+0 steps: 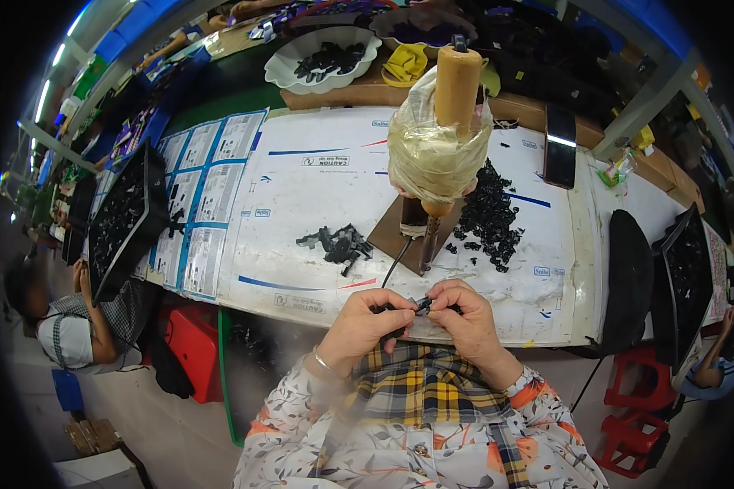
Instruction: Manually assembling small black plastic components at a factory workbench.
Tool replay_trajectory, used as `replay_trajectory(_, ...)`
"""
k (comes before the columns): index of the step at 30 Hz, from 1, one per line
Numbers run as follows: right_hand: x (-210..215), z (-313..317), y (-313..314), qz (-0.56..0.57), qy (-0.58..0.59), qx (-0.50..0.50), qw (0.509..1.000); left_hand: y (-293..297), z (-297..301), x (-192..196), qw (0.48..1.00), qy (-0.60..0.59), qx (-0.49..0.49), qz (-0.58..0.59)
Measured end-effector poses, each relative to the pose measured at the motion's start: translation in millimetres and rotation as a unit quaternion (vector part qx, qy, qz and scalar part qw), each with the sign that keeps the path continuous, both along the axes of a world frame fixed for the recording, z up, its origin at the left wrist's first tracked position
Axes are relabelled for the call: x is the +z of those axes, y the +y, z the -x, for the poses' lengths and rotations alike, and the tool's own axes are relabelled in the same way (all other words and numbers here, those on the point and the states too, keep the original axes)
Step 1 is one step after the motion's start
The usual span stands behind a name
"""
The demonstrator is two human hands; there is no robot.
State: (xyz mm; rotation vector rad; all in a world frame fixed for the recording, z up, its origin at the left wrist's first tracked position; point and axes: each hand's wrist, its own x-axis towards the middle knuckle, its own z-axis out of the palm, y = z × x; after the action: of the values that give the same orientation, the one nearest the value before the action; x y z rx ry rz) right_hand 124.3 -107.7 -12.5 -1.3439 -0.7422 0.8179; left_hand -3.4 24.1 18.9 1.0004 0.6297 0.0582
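Close to the table's front edge, my left hand [365,324] and my right hand [468,323] meet fingertip to fingertip. Pinched between them is a small black plastic part [422,303]; its exact kind is too small to tell. More black bits show under the curled fingers of both hands. Just beyond stands a bench tool with an upright wooden handle [457,85] and a body wrapped in yellowish plastic [428,151], on a brown base plate [400,235]. Left of it lies a small pile of black and grey parts [337,247]; to its right spreads a larger black pile [491,216].
A white scalloped bowl [281,75] of black parts stands at the back. Black trays [151,220] of parts sit at both sides, with a person near each. A dark cable [395,262] runs from the tool toward my hands. Red stools [194,342] stand below.
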Motion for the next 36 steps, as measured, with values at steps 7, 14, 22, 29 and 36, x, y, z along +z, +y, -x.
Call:
replay_trajectory(7,5,-7,0,-0.004,-0.075,0.021,0.997,0,-1,3,1.0,-0.001,-0.006,0.009)
replay_trajectory(14,10,-8,0,0.0,-0.093,0.032,0.995,-1,-1,2,1.0,-0.001,-0.013,0.001)
replay_trajectory(22,5,-11,4,-0.018,-0.061,0.028,0.998,0,-4,6,0.995,-0.005,-0.051,-0.087)
replay_trajectory(29,-7,-2,8,-0.01,0.069,-0.02,0.997,2,-5,2,0.978,-0.016,-0.042,-0.205)
replay_trajectory(36,-1,3,18,-0.027,0.359,-0.012,0.933,7,-15,-5,0.788,-0.127,0.0,-0.602)
